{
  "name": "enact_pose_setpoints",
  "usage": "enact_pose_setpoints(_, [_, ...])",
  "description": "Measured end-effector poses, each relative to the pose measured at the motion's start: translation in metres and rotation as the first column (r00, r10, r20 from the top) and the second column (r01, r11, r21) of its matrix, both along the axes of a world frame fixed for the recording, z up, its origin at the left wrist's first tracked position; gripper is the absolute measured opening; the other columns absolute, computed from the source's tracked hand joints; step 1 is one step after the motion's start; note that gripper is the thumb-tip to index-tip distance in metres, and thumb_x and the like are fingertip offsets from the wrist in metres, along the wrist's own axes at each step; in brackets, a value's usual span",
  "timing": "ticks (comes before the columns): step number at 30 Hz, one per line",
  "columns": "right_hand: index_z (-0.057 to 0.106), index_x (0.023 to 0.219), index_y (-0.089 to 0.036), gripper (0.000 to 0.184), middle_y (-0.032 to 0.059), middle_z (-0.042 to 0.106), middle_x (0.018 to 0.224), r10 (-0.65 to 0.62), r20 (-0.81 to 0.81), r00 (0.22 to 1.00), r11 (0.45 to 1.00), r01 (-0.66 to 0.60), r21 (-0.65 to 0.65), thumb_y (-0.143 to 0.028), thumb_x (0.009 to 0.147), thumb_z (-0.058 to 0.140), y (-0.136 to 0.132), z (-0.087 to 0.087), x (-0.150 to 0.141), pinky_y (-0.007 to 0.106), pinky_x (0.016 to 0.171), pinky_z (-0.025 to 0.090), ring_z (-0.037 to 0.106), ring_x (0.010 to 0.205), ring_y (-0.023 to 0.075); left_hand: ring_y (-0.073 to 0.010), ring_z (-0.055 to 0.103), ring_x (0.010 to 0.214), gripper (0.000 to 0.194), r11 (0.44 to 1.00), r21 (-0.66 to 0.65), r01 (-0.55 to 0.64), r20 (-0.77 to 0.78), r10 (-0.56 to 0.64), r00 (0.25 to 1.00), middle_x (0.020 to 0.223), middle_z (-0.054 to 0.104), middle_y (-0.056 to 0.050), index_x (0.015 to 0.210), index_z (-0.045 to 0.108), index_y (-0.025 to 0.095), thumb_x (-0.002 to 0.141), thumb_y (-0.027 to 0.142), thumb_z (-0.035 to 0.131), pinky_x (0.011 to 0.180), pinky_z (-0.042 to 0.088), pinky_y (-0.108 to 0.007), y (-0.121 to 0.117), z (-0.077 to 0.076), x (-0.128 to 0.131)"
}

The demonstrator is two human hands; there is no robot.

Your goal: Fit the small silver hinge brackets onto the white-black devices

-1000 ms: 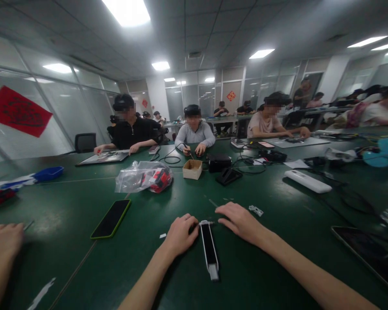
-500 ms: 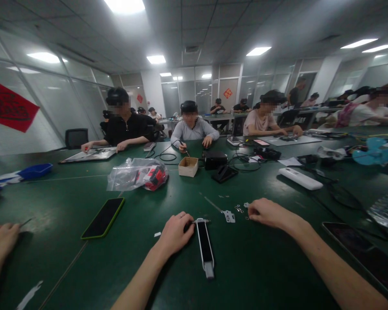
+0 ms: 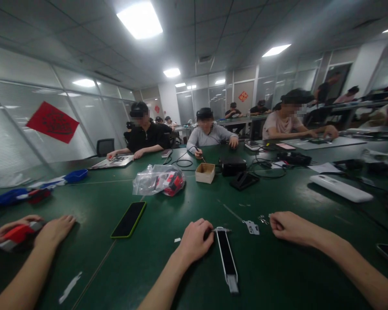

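Observation:
My left hand [image 3: 197, 239] rests on the green table [image 3: 142, 269] with curled fingers. Its fingertips touch or nearly touch the top end of a long, narrow device with a black face and white frame [image 3: 226, 256]. A thin metal piece [image 3: 222, 229] lies across that end; whether my fingers grip it is hidden. To the right, my right hand [image 3: 289, 228] is closed, knuckles up, fingertips down by several tiny metal parts [image 3: 263, 220]. What it pinches, if anything, is too small to tell. Between the hands lies a flat silvery bracket [image 3: 252, 227].
Left of my hands lie a green-edged phone [image 3: 128, 219] and a small white scrap [image 3: 177, 240]. Ahead are a plastic bag [image 3: 160, 180], an open box [image 3: 205, 172] and a black box [image 3: 233, 165]. A neighbour's hands [image 3: 53, 230] are at left, beside a red-and-grey object [image 3: 19, 234]. Co-workers sit opposite.
The view has swung left, so things sit further right in the picture. More of the neighbour's hands and the red-and-grey object now shows. My hands stay in nearly the same places.

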State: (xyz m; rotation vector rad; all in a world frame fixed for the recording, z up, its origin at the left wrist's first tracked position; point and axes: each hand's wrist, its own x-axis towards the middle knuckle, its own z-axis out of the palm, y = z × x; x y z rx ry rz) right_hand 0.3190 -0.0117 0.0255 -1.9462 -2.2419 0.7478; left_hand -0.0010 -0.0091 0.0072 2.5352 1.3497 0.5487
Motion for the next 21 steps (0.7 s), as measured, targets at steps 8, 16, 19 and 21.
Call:
enact_pose_setpoints(8, [0.06,0.082,-0.019,0.019,0.0046,0.061,0.08,0.034,-0.186,0.982,0.916,0.043,0.399,-0.032,0.081,0.047,-0.01,0.008,-0.046,0.028,0.06,0.044,0.055,0.067,0.0156,-0.0195,0.055,0.089,0.023,0.99,0.128,-0.067,0.073,0.058,0.996,0.095,0.06,-0.004,0.1,0.056,0.02,0.078,0.02,0.053,0.079,0.038,-0.033,-0.007,0.017,-0.002])
enact_pose_setpoints(16, [0.061,0.08,-0.02,0.013,0.0012,0.062,0.071,0.175,-0.543,0.821,0.879,0.119,0.462,-0.026,0.082,0.05,-0.038,-0.01,-0.128,0.027,0.059,0.046,0.056,0.063,0.0144,-0.0181,0.058,0.088,0.013,0.955,0.265,0.132,0.076,-0.158,0.985,0.095,0.065,-0.005,0.098,0.058,0.021,0.088,0.027,0.053,0.076,0.039,-0.032,-0.019,0.008,0.016])
enact_pose_setpoints(19, [0.061,0.082,-0.019,0.014,0.0017,0.063,0.074,0.151,-0.594,0.79,0.885,0.16,0.438,-0.027,0.083,0.049,-0.037,-0.015,-0.13,0.027,0.061,0.046,0.057,0.066,0.0147,-0.017,0.059,0.086,0.011,0.941,0.31,0.139,0.093,-0.175,0.98,0.093,0.066,-0.004,0.096,0.059,0.02,0.089,0.026,0.054,0.075,0.039,-0.031,-0.019,0.003,0.019])
enact_pose_setpoints(21, [0.061,0.082,-0.019,0.015,0.0017,0.063,0.075,0.147,-0.609,0.78,0.892,0.161,0.422,-0.028,0.083,0.05,-0.036,-0.017,-0.129,0.027,0.062,0.046,0.057,0.067,0.0148,-0.0168,0.059,0.085,0.01,0.939,0.319,0.127,0.1,-0.166,0.981,0.092,0.066,-0.003,0.095,0.06,0.021,0.088,0.026,0.056,0.075,0.039,-0.031,-0.019,0.003,0.019])
